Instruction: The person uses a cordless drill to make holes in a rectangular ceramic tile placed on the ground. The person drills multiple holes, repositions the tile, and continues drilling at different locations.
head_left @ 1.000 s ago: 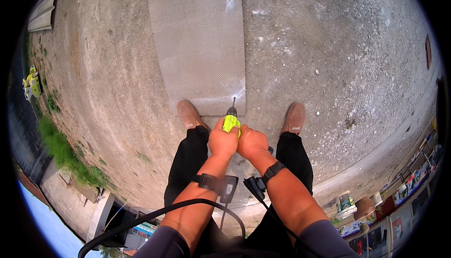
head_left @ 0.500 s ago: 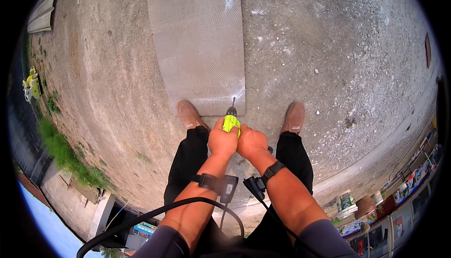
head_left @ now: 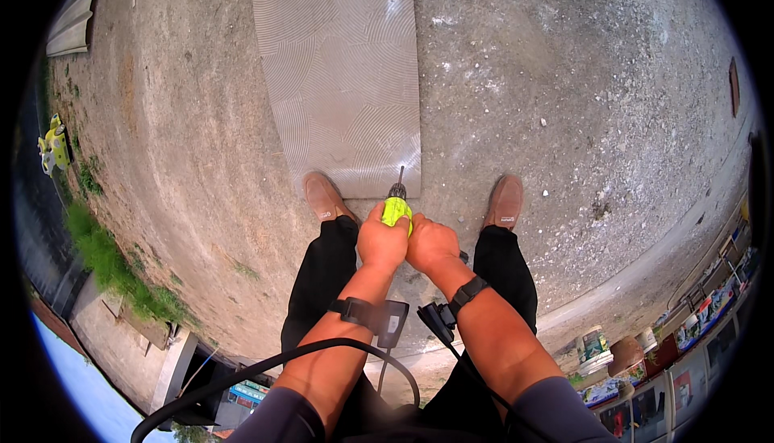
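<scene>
My left hand (head_left: 380,237) is closed round a lime-green power drill (head_left: 397,211), and my right hand (head_left: 431,243) grips it from the right, below the body. The drill's long thin bit points away from me over the near edge of a large grey board (head_left: 337,80) with a swirled, ridged surface, lying on the ground. Whether the bit touches the board I cannot tell. My left brown shoe (head_left: 322,195) is at the board's near left corner; my right shoe (head_left: 505,201) stands on the ground to its right. Black straps with devices and cables are on both forearms.
Gritty concrete ground (head_left: 580,104) surrounds the board. Corrugated sheeting (head_left: 72,16) lies at the upper left, with a yellow-and-grey object (head_left: 53,145) and weeds (head_left: 113,262) below it. Buckets (head_left: 594,350) and other clutter line the lower right edge.
</scene>
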The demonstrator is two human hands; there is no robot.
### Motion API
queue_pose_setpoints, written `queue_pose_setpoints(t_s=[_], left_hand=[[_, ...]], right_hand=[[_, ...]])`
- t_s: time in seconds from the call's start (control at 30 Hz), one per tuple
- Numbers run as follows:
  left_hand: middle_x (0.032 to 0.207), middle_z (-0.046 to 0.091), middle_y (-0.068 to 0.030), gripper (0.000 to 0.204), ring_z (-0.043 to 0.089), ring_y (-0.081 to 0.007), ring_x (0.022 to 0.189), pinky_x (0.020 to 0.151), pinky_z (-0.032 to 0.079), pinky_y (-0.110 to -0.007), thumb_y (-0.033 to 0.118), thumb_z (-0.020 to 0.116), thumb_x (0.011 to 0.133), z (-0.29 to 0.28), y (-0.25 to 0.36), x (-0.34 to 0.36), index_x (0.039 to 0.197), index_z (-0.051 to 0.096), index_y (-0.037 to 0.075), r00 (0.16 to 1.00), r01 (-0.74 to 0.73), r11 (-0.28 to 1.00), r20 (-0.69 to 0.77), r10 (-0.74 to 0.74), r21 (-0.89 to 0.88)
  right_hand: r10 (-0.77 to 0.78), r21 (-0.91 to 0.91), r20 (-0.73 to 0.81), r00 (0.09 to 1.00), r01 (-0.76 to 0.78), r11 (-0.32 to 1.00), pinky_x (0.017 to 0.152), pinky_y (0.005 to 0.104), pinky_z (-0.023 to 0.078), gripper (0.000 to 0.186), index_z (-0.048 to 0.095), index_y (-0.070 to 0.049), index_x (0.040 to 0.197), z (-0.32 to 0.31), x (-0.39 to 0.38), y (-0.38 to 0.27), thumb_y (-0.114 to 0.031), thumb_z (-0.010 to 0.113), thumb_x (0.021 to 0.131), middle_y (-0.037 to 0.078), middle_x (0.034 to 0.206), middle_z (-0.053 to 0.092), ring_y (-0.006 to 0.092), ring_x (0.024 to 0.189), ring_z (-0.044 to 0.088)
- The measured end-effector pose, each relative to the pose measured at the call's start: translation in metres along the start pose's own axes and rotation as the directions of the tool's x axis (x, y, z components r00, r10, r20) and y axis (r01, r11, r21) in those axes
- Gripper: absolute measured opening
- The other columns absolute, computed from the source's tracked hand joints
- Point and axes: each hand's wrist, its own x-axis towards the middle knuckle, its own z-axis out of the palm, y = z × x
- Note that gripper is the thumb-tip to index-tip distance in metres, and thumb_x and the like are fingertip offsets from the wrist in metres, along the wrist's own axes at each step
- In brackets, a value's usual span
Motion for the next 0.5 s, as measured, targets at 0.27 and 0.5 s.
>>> queue_pose_setpoints(t_s=[0.27,0.5], left_hand=[[0.116,0.068,-0.024,0.063,0.066,-0.0381,0.108,0.092,0.051,-0.042,0.034,0.07,0.081,0.0006,-0.0016,0.0014,0.135,0.058,0.004,1.0,-0.009,1.0,-0.008,0.009,-0.001],[0.115,0.068,-0.0248,0.063,0.066,-0.0385,0.108,0.092,0.051,-0.042,0.034,0.07,0.081,0.0023,-0.0035,0.0019,0.134,0.058,0.003,1.0,-0.026,0.999,-0.013,0.025,-0.019]], right_hand=[[-0.002,-0.001,0.0,1.0,0.002,1.0,0.082,0.0451,0.055,0.031,0.059,-0.005,0.107,-0.0013,-0.0005,-0.0008,-0.029,0.057,0.088,0.021,0.103,0.071,0.036,0.096,0.07],[0.001,-0.002,0.0,1.0,-0.001,1.0,0.083,0.045,0.055,0.031,0.059,-0.005,0.107,0.0004,0.001,0.0,-0.029,0.056,0.089,0.021,0.102,0.071,0.036,0.096,0.07]])
